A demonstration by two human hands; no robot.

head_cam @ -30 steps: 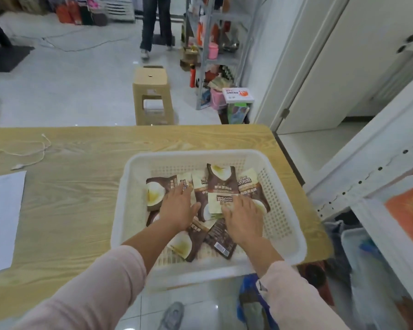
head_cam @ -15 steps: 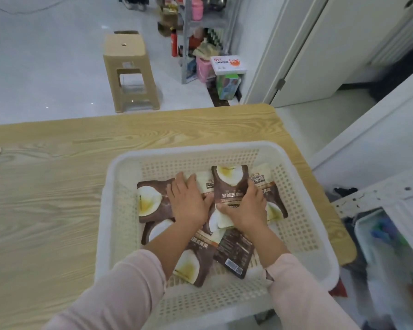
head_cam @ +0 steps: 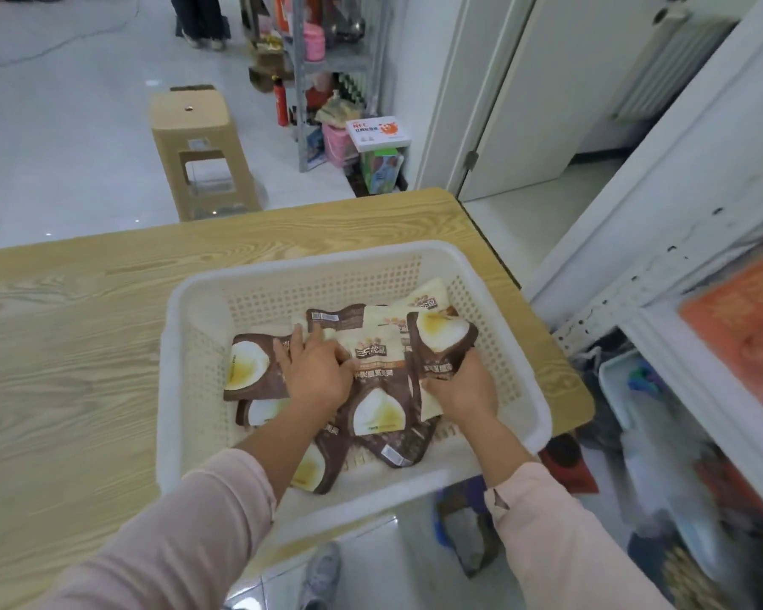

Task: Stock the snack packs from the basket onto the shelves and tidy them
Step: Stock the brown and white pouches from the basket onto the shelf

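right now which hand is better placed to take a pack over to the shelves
Right. The right hand grips a raised snack pack at the right side of the basket, the side nearest the white shelving. The left hand lies on the pile mid-basket, farther from it.
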